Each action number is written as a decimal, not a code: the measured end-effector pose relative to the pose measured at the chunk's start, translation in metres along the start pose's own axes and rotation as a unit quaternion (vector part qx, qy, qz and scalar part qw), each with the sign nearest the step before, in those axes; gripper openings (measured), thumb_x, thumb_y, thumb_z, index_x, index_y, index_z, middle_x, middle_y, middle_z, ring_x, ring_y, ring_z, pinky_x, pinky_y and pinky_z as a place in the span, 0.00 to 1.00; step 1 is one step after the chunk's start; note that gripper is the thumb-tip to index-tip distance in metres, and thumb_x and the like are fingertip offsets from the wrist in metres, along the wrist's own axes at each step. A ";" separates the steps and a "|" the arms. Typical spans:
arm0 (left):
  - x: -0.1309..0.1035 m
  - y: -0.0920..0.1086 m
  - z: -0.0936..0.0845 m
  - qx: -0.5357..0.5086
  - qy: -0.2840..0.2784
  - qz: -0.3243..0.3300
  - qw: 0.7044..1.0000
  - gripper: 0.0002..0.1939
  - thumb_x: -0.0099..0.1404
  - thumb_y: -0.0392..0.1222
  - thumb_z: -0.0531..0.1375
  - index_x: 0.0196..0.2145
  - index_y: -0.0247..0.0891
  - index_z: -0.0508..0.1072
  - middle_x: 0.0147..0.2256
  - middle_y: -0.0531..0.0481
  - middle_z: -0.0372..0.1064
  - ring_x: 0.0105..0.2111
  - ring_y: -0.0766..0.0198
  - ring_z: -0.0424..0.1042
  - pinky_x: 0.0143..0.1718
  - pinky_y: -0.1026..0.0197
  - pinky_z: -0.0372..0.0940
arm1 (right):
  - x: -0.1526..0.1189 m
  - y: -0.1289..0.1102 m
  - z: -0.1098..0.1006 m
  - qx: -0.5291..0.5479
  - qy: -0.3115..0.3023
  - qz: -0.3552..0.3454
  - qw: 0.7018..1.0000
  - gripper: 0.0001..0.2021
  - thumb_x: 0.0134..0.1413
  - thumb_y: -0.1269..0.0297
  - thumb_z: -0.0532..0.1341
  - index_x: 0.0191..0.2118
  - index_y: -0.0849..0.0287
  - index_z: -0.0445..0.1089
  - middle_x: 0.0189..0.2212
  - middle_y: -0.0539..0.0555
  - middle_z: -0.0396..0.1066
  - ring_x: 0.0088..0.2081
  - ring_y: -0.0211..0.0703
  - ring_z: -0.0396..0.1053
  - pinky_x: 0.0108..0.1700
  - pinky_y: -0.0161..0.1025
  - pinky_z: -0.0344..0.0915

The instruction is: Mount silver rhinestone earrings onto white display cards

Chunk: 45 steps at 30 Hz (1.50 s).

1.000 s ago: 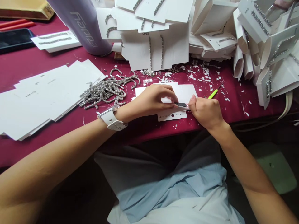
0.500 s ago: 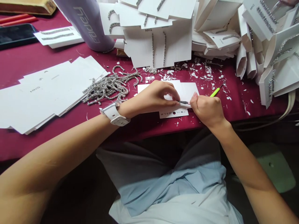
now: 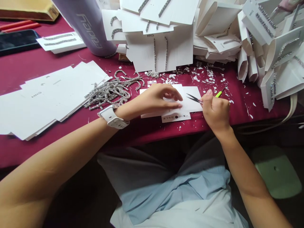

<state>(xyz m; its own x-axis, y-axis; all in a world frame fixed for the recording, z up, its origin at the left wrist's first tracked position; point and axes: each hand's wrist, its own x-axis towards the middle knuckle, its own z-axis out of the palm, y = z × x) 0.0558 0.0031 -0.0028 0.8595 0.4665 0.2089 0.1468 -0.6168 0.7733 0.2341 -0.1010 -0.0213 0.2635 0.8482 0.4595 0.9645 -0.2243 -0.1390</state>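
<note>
My left hand (image 3: 163,98), with a white watch (image 3: 113,116) at its wrist, rests over a white card (image 3: 193,90). Its thumb and fingers are apart with nothing visible between them. My right hand (image 3: 216,109) is closed around small scissors (image 3: 194,99), whose dark blades point left over the card, slightly parted. Behind the right hand lies a tool with a yellow-green handle (image 3: 218,94), partly hidden. A tangled pile of silver rhinestone chains (image 3: 111,91) lies beyond my left wrist. The card's lower flap shows small print and a dark hole.
A stack of flat white cards (image 3: 28,107) lies at left. A purple bottle (image 3: 89,28), a phone (image 3: 16,41) and cards bearing silver chains (image 3: 175,47) stand or lie farther back. Folded cards (image 3: 280,57) are heaped at right. White scraps (image 3: 201,74) litter the red cloth (image 3: 133,133).
My right hand has drawn back to the right with the scissors, baring their blades. My left thumb and fingers have parted from the pinch near the blades.
</note>
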 end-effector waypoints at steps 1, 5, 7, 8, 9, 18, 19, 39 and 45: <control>0.001 0.001 -0.001 -0.014 0.005 -0.013 1.000 0.10 0.56 0.43 0.62 0.34 0.34 0.74 0.31 0.49 0.72 0.30 0.70 0.68 0.31 0.68 0.61 | 0.000 0.001 0.001 -0.001 0.007 0.019 1.000 0.27 0.60 0.61 0.40 0.25 0.62 0.73 0.18 0.59 0.70 0.21 0.42 0.64 0.25 0.39 0.51; 0.003 0.005 -0.004 -0.055 0.052 -0.042 0.996 0.09 0.59 0.42 0.59 0.32 0.32 0.73 0.30 0.50 0.70 0.31 0.70 0.68 0.33 0.67 0.63 | 0.001 0.002 0.003 -0.007 0.026 0.052 0.998 0.27 0.60 0.60 0.41 0.24 0.61 0.73 0.17 0.58 0.69 0.20 0.42 0.62 0.25 0.39 0.49; 0.003 0.005 -0.007 -0.071 0.056 -0.034 0.995 0.08 0.58 0.40 0.59 0.33 0.33 0.73 0.31 0.50 0.70 0.32 0.70 0.68 0.34 0.67 0.63 | 0.002 0.002 0.003 -0.007 0.025 0.052 0.998 0.27 0.60 0.59 0.41 0.24 0.60 0.74 0.16 0.57 0.68 0.19 0.42 0.62 0.24 0.39 0.48; 0.003 0.005 -0.009 -0.074 0.044 -0.029 0.996 0.07 0.57 0.39 0.60 0.34 0.34 0.72 0.33 0.50 0.69 0.33 0.70 0.67 0.34 0.67 0.63 | 0.002 0.001 0.003 -0.008 0.022 0.051 0.998 0.27 0.60 0.59 0.41 0.24 0.60 0.74 0.16 0.57 0.68 0.19 0.42 0.62 0.24 0.39 0.48; 0.002 0.003 -0.011 -0.073 0.026 -0.027 0.997 0.08 0.56 0.38 0.61 0.35 0.35 0.72 0.34 0.50 0.69 0.34 0.70 0.67 0.34 0.68 0.63 | 0.002 0.001 0.003 -0.011 0.019 0.051 0.998 0.26 0.60 0.59 0.41 0.25 0.60 0.74 0.17 0.57 0.69 0.19 0.42 0.62 0.24 0.39 0.47; 0.002 -0.010 -0.015 -0.100 -0.089 -0.043 0.990 0.08 0.54 0.39 0.62 0.35 0.38 0.72 0.27 0.53 0.66 0.26 0.72 0.64 0.27 0.69 0.60 | 0.002 0.000 0.004 -0.031 0.030 0.024 0.999 0.27 0.60 0.59 0.42 0.23 0.59 0.74 0.13 0.55 0.65 0.16 0.39 0.56 0.22 0.38 0.43; 0.002 -0.011 -0.015 -0.095 -0.092 -0.043 0.990 0.08 0.55 0.39 0.62 0.35 0.39 0.72 0.28 0.52 0.66 0.27 0.71 0.65 0.27 0.69 0.60 | 0.002 0.000 0.004 -0.032 0.028 0.024 0.999 0.27 0.60 0.58 0.42 0.23 0.59 0.74 0.13 0.55 0.65 0.16 0.38 0.56 0.22 0.37 0.43; 0.001 -0.014 -0.015 -0.101 -0.050 -0.088 0.990 0.12 0.64 0.45 0.52 0.37 0.38 0.72 0.30 0.51 0.70 0.31 0.70 0.69 0.29 0.69 0.61 | -0.011 -0.013 -0.027 0.083 -0.090 -0.037 0.992 0.25 0.60 0.48 0.39 0.29 0.57 0.66 0.15 0.49 0.61 0.18 0.37 0.59 0.23 0.33 0.48; -0.001 -0.017 -0.023 -0.087 -0.109 -0.003 0.990 0.13 0.57 0.44 0.59 0.41 0.41 0.71 0.40 0.52 0.69 0.43 0.66 0.68 0.44 0.65 0.62 | -0.030 -0.037 -0.040 0.102 -0.202 -0.074 0.971 0.14 0.57 0.53 0.51 0.38 0.59 0.66 0.32 0.53 0.71 0.31 0.41 0.68 0.29 0.34 0.58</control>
<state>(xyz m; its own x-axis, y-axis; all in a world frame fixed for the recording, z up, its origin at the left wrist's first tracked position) 0.0413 0.0277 -0.0023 0.9471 0.3099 0.0836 0.0828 -0.4875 0.8692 0.1913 -0.1373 0.0047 0.0543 0.9923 0.1113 0.9577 -0.0202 -0.2871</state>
